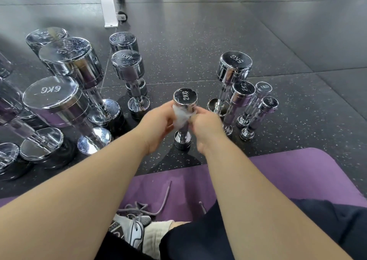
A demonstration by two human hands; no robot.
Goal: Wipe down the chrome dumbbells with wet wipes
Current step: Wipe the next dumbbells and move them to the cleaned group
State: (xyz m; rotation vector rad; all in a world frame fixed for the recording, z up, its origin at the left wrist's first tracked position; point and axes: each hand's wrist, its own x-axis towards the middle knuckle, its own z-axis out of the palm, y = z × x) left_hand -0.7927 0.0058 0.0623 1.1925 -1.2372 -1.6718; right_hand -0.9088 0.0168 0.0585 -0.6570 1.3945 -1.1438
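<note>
Speckled black rubber floor (198, 41), gym setting; purple mat (278, 170) lies under the forearms. Left of the hands: a cluster of large dumbbells on end, the nearest stamped 6KG (53, 99); a 4KG one (129, 69) stands beyond the left hand. Left hand (156, 124): fingers curled round the upper handle of the small dumbbell (185, 99), stamped 2KG. It stands upright on the floor between both hands, just ahead of the mat. White wipe (181, 115) is bunched round the handle directly under the top head, caught between the two hands. Right hand (206, 126): fingers curled in, pinching the wipe against the handle; the fingertips are blurred, so the exact pinch is unclear. Right of the hands: a 5KG dumbbell (233, 67), a second 2KG (241, 93) and two 1KG (262, 93), all on end and close together. Handling, judged: solid chromed metal, rigid, and light enough for one hand. The polished surface is probably slick, more so once damp. The narrow base likely tips easily and could knock its right-hand neighbours. Best hold is the handle, or a steadying hand on the top head. The wipe is soft and limp and tends to bunch.
</note>
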